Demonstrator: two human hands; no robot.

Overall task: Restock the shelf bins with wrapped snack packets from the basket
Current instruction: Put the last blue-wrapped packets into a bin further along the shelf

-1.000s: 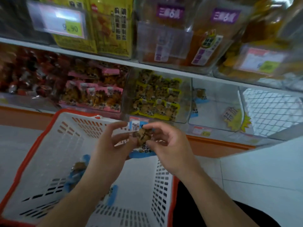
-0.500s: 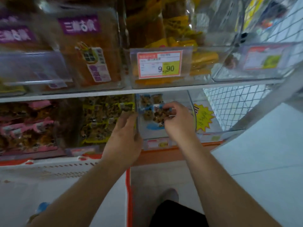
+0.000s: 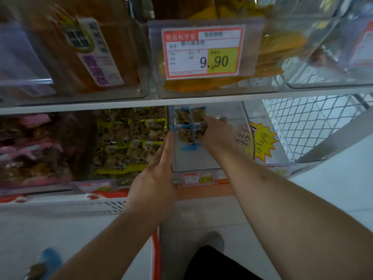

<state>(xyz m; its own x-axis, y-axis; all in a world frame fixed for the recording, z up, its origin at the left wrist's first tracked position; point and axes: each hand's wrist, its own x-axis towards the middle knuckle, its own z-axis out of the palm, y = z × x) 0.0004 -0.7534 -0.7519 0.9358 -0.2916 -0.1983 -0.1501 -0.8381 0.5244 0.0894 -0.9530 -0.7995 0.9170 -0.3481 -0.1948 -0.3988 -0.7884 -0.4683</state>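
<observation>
Now the placing step looks in hand: the right hand (image 3: 217,134) reaches into the clear bin (image 3: 228,158) on the lower shelf, fingers pinching blue-edged packets (image 3: 186,126) at its back. The left hand (image 3: 159,170) lies flat and straight-fingered along the bin's left wall. Next, I judge, let go and return to the basket (image 3: 156,245). Wrappers look glossy, crinkly; the bin hard, transparent.
</observation>
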